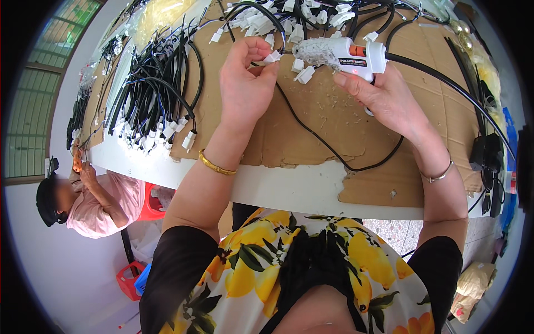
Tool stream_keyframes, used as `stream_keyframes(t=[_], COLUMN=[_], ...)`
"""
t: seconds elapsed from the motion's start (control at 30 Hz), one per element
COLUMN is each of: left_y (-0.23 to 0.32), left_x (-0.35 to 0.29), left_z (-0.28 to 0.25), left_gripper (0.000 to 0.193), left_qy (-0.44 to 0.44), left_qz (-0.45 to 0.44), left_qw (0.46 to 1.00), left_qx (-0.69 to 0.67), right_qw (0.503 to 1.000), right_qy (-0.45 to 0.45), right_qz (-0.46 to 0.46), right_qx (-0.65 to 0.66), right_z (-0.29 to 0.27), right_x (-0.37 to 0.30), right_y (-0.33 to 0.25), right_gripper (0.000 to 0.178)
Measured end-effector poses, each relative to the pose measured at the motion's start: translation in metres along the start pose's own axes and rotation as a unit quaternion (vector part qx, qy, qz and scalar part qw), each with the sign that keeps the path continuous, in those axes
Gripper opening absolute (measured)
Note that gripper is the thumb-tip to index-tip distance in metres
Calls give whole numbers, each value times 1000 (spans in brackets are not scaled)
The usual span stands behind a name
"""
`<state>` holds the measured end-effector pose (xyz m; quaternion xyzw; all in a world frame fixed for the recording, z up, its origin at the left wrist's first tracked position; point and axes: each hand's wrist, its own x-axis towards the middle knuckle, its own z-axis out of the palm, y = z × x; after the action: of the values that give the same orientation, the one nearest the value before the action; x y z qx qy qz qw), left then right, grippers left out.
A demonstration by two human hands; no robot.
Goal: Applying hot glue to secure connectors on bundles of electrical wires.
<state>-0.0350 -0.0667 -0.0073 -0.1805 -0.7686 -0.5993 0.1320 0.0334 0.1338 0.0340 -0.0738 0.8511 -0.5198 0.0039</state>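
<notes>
My right hand (384,94) is wrapped round the handle of a white hot glue gun (345,57), its grimy nozzle end aimed left. Pinched between the thumb and fingers of my left hand (247,80) is a small white connector (272,57), fixed to a cable. The glue gun's tip is a short way right of that connector. Just below the tip, a couple of loose white connectors (305,74) lie on the cardboard. A thin black cable (311,133) runs from near my left hand and loops across the cardboard (278,147).
At left lies a big bundle of black cables (161,83) with white connector ends. More white connectors (250,22) and cables are heaped at the far edge. The glue gun's thick black cord (450,78) arcs right, near a black adapter (485,151). A co-worker (94,200) sits at left.
</notes>
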Motion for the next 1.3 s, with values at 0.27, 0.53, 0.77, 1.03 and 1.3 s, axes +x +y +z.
stream_keyframes(t=[0.27, 0.53, 0.77, 1.03, 1.3], left_y=[-3, -2, 1, 0, -1], left_x=[0, 0, -1, -2, -2], left_z=[0, 1, 1, 1, 3], left_gripper=[28, 25, 30, 29, 23], left_qy=[8, 15, -6, -5, 31], left_qz=[25, 20, 27, 48, 87], left_qw=[1000, 1000, 998, 997, 993], left_qx=[8, 7, 53, 68, 78], right_qw=[1000, 999, 999, 999, 999], right_qy=[-18, -12, -20, -26, -16], right_qz=[24, 22, 35, 40, 36], right_qx=[8, 29, 16, 9, 10], right_z=[-1, -1, -1, -2, -1], right_x=[0, 0, 0, 0, -1], right_y=[-1, 0, -1, -2, -1], right_gripper=[31, 29, 37, 39, 38])
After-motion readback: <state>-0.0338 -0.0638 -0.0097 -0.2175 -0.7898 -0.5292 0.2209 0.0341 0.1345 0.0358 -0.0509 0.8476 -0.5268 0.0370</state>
